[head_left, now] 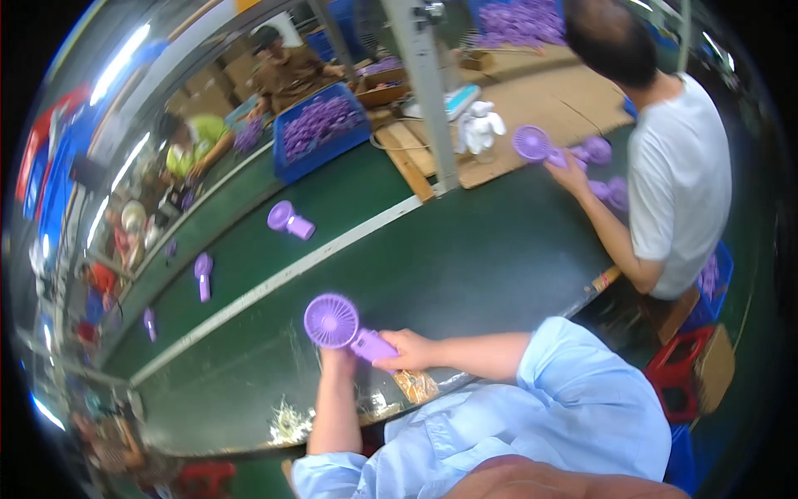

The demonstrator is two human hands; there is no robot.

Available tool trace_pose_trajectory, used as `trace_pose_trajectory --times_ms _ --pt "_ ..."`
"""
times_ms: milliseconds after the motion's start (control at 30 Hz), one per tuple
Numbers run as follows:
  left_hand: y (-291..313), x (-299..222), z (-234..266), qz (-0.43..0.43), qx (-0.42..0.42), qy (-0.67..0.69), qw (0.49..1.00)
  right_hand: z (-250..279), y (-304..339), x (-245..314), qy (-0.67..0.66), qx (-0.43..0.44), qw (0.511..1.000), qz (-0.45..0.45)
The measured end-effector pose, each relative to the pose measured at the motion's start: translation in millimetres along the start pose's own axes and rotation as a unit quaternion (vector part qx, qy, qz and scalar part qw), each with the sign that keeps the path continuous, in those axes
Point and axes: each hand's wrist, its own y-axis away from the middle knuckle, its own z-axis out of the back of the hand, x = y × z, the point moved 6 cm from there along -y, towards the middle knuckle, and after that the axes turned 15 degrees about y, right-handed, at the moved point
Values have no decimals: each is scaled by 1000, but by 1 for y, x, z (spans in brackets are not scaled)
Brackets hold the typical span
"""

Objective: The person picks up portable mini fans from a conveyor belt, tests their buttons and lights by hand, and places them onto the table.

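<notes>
I hold a purple hand-held fan [332,321] over the near edge of the green conveyor belt [465,258]. My right hand [406,349] grips its handle from the right. My left hand [336,358] reaches up from below and touches the underside of the round fan head; its fingers are mostly hidden behind the fan. Both my sleeves are light blue.
Three more purple fans [290,220] [202,275] [150,323] lie on the far lane of the belt. A blue crate [320,129] holds several purple fans. A person in a white shirt [677,183] on the right handles another fan [532,143]. A metal post [426,91] and a red stool [683,370] stand nearby.
</notes>
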Motion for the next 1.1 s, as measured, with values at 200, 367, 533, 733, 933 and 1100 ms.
trace_pose_trajectory --times_ms 200,367,533,733,933,1100 --pt "-37 -153 107 -237 3 -423 874 0 -6 -8 11 -99 995 -27" --pt "-21 -268 219 -249 -333 -771 482 4 -10 -16 75 -115 990 -42" --pt "-6 -277 301 -105 -518 -698 483 -4 -15 -13 127 -105 985 -48" --pt "-26 -293 314 -132 -501 -696 498 -7 -14 -21 62 -94 990 -78" --pt "-44 -306 324 -117 -508 -697 491 -9 -13 -30 20 -71 994 -82" --pt "-59 -314 340 -107 -507 -698 494 -4 -17 -10 51 -60 994 -73"
